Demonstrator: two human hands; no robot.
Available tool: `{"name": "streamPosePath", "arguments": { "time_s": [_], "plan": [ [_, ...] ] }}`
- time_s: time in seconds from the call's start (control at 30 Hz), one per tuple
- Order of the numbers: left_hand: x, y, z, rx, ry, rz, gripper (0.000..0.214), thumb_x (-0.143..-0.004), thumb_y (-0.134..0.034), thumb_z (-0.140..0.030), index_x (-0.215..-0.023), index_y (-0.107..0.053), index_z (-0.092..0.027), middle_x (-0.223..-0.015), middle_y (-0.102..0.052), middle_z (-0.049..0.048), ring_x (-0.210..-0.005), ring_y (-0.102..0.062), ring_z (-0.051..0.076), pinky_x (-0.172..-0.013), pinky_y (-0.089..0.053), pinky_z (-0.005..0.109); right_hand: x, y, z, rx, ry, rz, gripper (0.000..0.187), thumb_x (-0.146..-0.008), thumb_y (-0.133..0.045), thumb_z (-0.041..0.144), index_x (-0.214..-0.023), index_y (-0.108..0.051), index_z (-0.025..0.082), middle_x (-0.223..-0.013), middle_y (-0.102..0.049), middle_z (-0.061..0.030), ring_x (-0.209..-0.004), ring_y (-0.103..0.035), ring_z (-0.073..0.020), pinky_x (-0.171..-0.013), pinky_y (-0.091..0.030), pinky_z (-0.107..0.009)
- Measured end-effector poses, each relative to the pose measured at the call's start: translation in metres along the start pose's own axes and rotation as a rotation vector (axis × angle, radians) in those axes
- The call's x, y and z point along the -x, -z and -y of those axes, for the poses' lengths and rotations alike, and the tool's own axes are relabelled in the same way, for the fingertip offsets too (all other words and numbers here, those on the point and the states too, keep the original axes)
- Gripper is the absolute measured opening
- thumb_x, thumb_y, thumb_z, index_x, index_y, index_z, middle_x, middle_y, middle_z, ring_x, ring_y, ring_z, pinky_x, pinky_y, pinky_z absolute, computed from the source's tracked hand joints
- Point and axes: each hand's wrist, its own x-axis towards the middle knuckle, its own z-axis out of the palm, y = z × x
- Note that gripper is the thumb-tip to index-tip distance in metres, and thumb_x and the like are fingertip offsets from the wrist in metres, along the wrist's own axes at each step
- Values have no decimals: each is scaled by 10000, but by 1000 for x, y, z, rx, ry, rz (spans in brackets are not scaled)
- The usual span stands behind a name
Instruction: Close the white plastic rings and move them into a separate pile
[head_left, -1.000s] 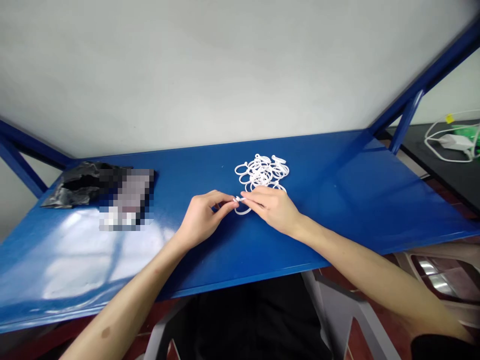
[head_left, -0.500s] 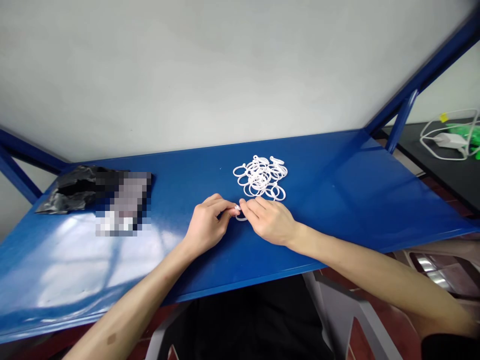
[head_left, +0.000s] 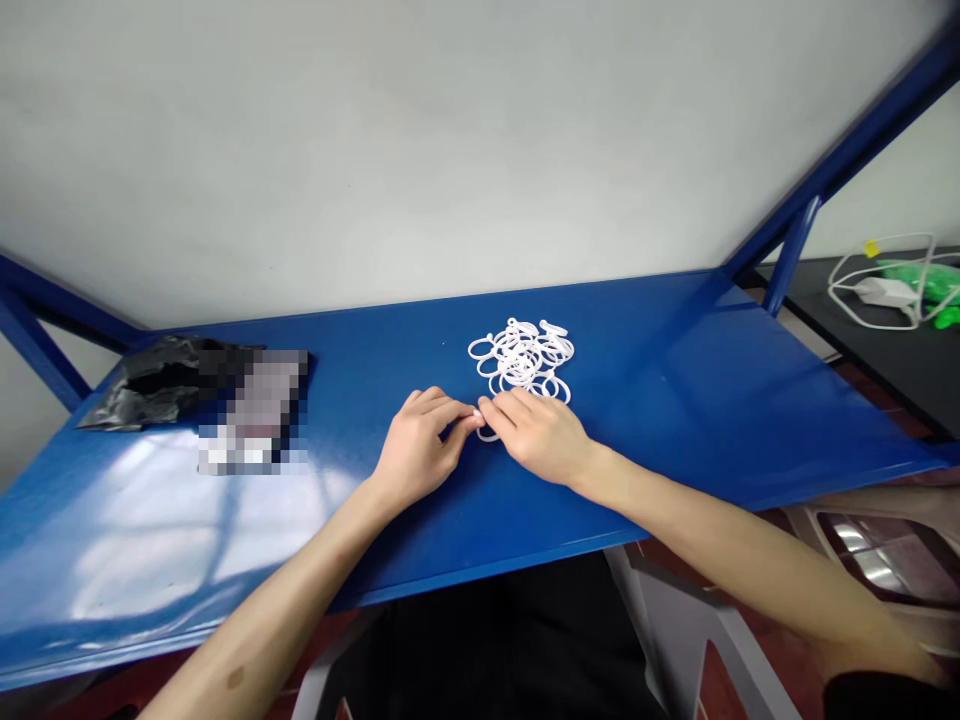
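Between my fingertips, low over the blue table, is a white plastic ring (head_left: 487,436); its small top part is mostly covered by my fingers. My left hand (head_left: 421,440) pinches it from the left with thumb and forefinger. From the right, my right hand (head_left: 538,432) is closed on the same ring, its fingers curled and the tips meeting those of the left. Just beyond my hands lies a loose pile of white plastic rings (head_left: 521,355), several of them with a small eyelet on top.
The blue table (head_left: 360,370) runs up to a pale wall. A crumpled black plastic bag (head_left: 150,385) and a blurred-out flat object (head_left: 259,410) lie at the left. On a dark surface at the far right are a white cable with an adapter (head_left: 885,293) and green plastic (head_left: 934,285).
The view has shifted slightly. Both hands stay at the same place with the ring between them; the fingertips have closed a little tighter over its small top part.
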Motion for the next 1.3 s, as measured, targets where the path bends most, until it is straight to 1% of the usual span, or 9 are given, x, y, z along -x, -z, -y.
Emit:
{"name": "streamPosePath", "arguments": {
  "time_s": [0.13, 0.27, 0.37, 0.47, 0.63, 0.8, 1.07, 1.17, 1.3],
  "plan": [
    [-3, 3, -1, 10, 12, -8, 220, -1017, -549, -323, -999, -736, -208, -882, -760, 16, -801, -652, 173, -789, -469, 350, -3, 4, -29, -181, -304, 41, 269, -1045, -469, 165, -1172, -702, 207, -1013, -706, -68, -886, -631, -187, -719, -511, -305],
    [-3, 5, 11, -76, 23, 15, 250, -1025, -524, -321, -959, -737, -206, -894, -771, 23, -802, -653, 183, -811, -471, 369, 4, 12, -69, -238, -660, 102, 257, -1022, -507, 233, -1148, -731, 217, -1058, -645, -85, -779, -611, -179, -689, -509, -339],
    [-5, 7, 26, -118, 57, 17, 269, -1022, -522, -331, -923, -737, -203, -879, -771, 29, -800, -651, 194, -813, -480, 375, 7, 23, -90, -308, -733, 257, 171, -962, -601, 202, -1049, -749, 198, -959, -655, -57, -776, -621, -178, -726, -504, -351],
    [-7, 9, 37, -130, 89, 9, 281, -1018, -519, -342, -910, -738, -203, -871, -771, 32, -815, -658, 204, -814, -491, 376, 7, 32, -96, -329, -782, 363, 52, -915, -671, 177, -898, -719, 187, -915, -682, -38, -761, -625, -172, -706, -481, -336],
    [-8, 10, 42, -133, 108, 42, 295, -1018, -514, -361, -900, -733, -203, -887, -773, 35, -825, -649, 209, -822, -503, 380, 8, 29, -94, -257, -803, 455, 58, -925, -659, 172, -896, -707, 185, -966, -701, -58, -823, -651, -199, -702, -461, -337],
    [-10, 9, 42, -146, 112, 68, 292, -1018, -496, -359, -947, -730, -200, -925, -766, 50, -890, -619, 230, -850, -525, 394, 8, 26, -94, -177, -817, 364, 114, -962, -623, 241, -914, -716, 194, -960, -708, -53, -840, -657, -210, -683, -446, -331],
    [-5, 4, 55, -213, 226, 105, 294, -958, -544, -353, -1153, -690, -189, -1350, -650, 130, -1321, -522, 330, -1120, -460, 535, 1, 31, -85, -169, -837, 291, 157, -979, -612, 315, -943, -718, 205, -938, -747, -38, -752, -656, -189, -608, -413, -305],
    [-3, 2, 58, -217, 251, 144, 337, -961, -533, -365, -1204, -666, -173, -1420, -602, 147, -1398, -475, 342, -1167, -423, 540, -1, 27, -73, -231, -698, 200, 181, -1001, -578, 309, -972, -721, 202, -951, -755, -41, -757, -663, -173, -631, -446, -297],
    [-3, 2, 59, -220, 245, 154, 336, -965, -528, -376, -1205, -655, -176, -1427, -598, 145, -1398, -488, 336, -1172, -424, 527, -3, 20, -45, -420, -371, 161, 235, -1039, -524, 306, -999, -728, 197, -984, -765, -44, -867, -696, -170, -727, -503, -288]
  ]
}}
